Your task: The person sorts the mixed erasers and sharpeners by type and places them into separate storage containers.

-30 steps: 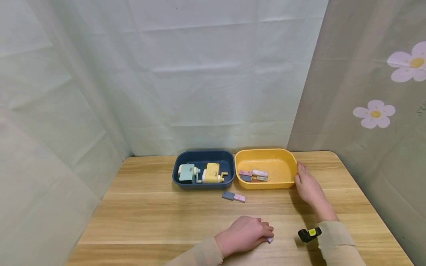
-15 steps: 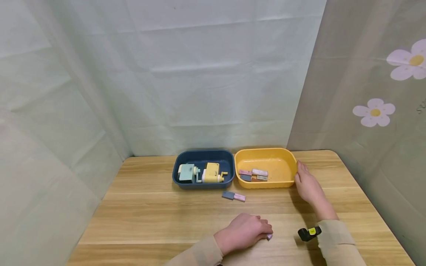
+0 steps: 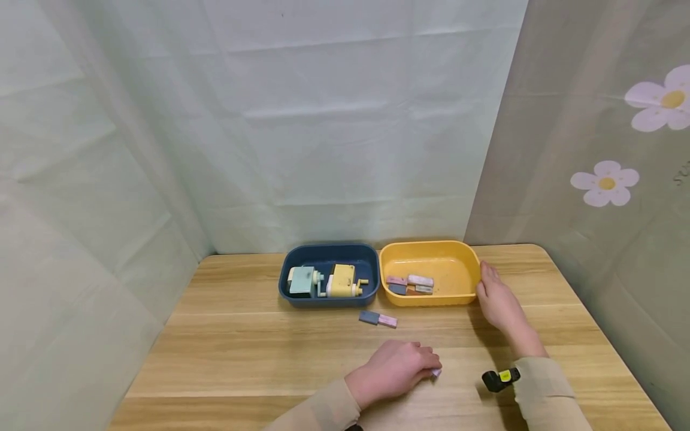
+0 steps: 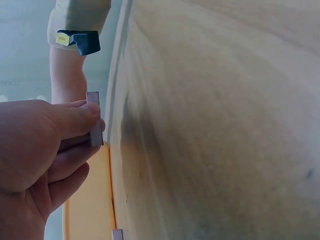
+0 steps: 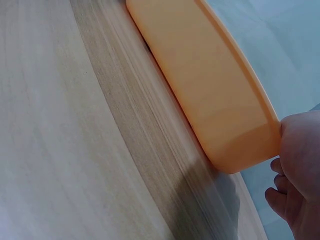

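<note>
My left hand (image 3: 396, 368) is low over the near middle of the table, pinching a small pale lilac eraser (image 4: 95, 122) between thumb and fingers. One end of that eraser shows past the fingertips in the head view. My right hand (image 3: 498, 299) rests against the right end of the yellow tray (image 3: 458, 299), its fingers lying along the outside wall and its thumb at the near corner. Inside the tray's left half are several small eraser blocks (image 3: 420, 280). A grey-and-pink eraser (image 3: 378, 318) lies on the wood in front of the trays.
Left of the yellow tray, side by side with it, stands a navy blue tray (image 3: 323, 303). It holds a mint crank pencil sharpener (image 3: 303, 280) and a yellow one (image 3: 342, 280). Pale curtains (image 3: 345, 149) hang behind the table (image 3: 242, 359) and along both sides.
My left hand has moved slightly forward, away from the near edge, with the eraser still pinched. My right hand and the trays have stayed where they were.
</note>
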`<state>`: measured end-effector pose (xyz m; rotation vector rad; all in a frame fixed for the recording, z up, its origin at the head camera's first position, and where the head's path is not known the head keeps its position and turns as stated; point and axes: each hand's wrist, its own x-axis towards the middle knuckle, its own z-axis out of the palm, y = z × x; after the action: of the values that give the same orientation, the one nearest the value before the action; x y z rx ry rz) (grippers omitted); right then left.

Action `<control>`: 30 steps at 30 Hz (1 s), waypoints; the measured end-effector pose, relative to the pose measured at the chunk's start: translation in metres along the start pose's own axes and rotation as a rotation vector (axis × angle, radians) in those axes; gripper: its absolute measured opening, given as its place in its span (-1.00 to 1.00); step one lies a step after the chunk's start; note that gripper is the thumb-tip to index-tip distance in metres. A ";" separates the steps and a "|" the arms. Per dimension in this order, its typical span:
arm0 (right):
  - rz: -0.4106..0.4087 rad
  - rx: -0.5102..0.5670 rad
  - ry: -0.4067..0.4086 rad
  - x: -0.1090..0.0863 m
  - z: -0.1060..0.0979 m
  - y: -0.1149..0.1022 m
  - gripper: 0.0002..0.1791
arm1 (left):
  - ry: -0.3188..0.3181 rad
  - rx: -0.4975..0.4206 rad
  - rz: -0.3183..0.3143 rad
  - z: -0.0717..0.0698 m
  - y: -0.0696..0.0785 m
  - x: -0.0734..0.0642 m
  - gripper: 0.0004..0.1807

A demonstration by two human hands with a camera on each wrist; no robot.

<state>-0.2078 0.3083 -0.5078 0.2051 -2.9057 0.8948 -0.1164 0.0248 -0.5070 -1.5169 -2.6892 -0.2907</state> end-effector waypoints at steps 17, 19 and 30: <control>0.008 0.004 -0.017 -0.001 0.000 -0.001 -0.37 | 0.074 -0.037 -0.046 -0.011 -0.007 0.006 -0.78; 0.009 0.006 -0.017 -0.001 0.000 -0.001 -0.37 | 0.085 -0.044 -0.049 -0.014 -0.009 0.007 -0.78; 0.005 0.006 -0.007 0.000 -0.001 -0.001 -0.37 | 0.178 -0.019 -0.052 -0.025 -0.018 0.014 -0.78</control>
<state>-0.2075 0.3084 -0.5067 0.2012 -2.9115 0.9051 -0.1405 0.0225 -0.4829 -1.3572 -2.5960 -0.4321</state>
